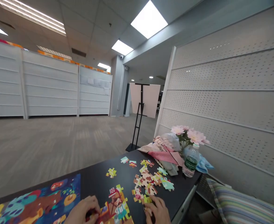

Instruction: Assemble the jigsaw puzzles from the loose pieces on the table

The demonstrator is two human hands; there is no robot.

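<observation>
A partly joined jigsaw puzzle [118, 207], with a red barn and a figure in blue-green, lies on the black table at the bottom centre. My left hand [84, 211] is at its left edge, fingers curled; a dark red bit shows under them, too hidden to name. To the right of the puzzle, my right hand [158, 211] has bent fingers closed around what looks like a small puzzle piece, mostly covered. Its fingertips are beside a yellow-green puzzle piece [147, 199]. Beyond it spreads a pile of loose puzzle pieces [146, 179].
A colourful picture sheet [45, 199] covers the table's left. At the back right are cloths [166, 155], a water bottle [190, 161] and pink flowers [195, 136]. A striped cushion [249, 202] lies beyond the right edge. An easel [138, 124] stands behind the table.
</observation>
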